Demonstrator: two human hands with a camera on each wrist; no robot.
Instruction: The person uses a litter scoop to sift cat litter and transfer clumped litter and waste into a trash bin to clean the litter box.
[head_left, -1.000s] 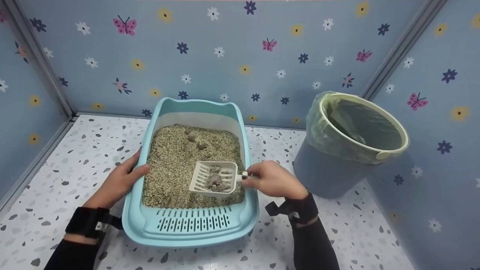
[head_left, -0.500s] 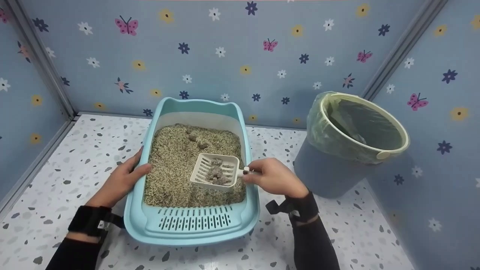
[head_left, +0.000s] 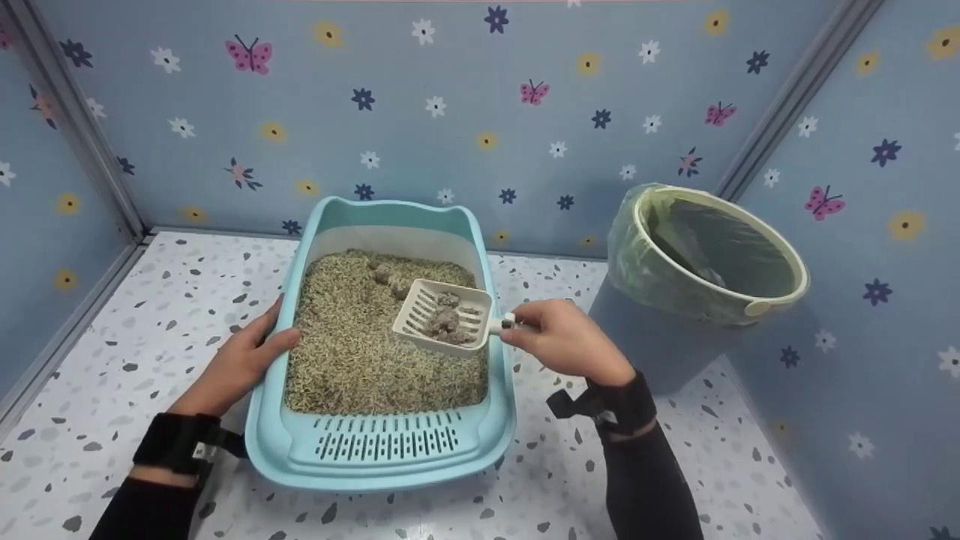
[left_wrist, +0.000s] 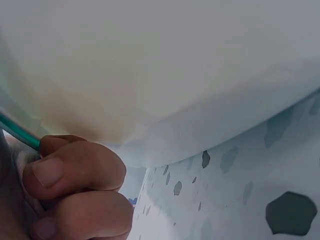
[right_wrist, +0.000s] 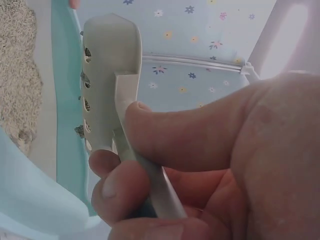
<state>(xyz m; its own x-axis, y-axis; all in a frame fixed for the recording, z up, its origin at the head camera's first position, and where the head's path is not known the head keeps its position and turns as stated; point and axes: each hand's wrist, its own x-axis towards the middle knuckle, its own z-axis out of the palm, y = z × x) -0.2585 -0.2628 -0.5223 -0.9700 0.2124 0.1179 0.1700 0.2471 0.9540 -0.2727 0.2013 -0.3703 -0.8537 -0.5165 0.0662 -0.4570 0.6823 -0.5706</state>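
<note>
A light blue litter box (head_left: 382,469) full of pale litter (head_left: 375,375) stands before me. My left hand (head_left: 232,367) grips its left rim, thumb over the top; the left wrist view shows curled fingers (left_wrist: 80,170) beneath the edge. In my right hand (head_left: 570,341) is the handle of a white slotted litter scoop (head_left: 435,343), held over the right part of the litter. Grey-brown clumps (head_left: 446,321) lie in the scoop. More clumps (head_left: 382,274) sit on the litter farther back. The right wrist view shows the thumb along the handle and the scoop's underside (right_wrist: 107,55).
To the right stands a grey-blue bin (head_left: 649,337) with a cream rim ring and a translucent green liner (head_left: 634,266). Flower-patterned panels (head_left: 420,75) close in the back and both sides. The speckled white surface (head_left: 202,277) lies under the litter box.
My right hand has moved up and to the right with the loaded scoop, which now hangs nearer the box's right rim. The left hand keeps its hold on the left rim.
</note>
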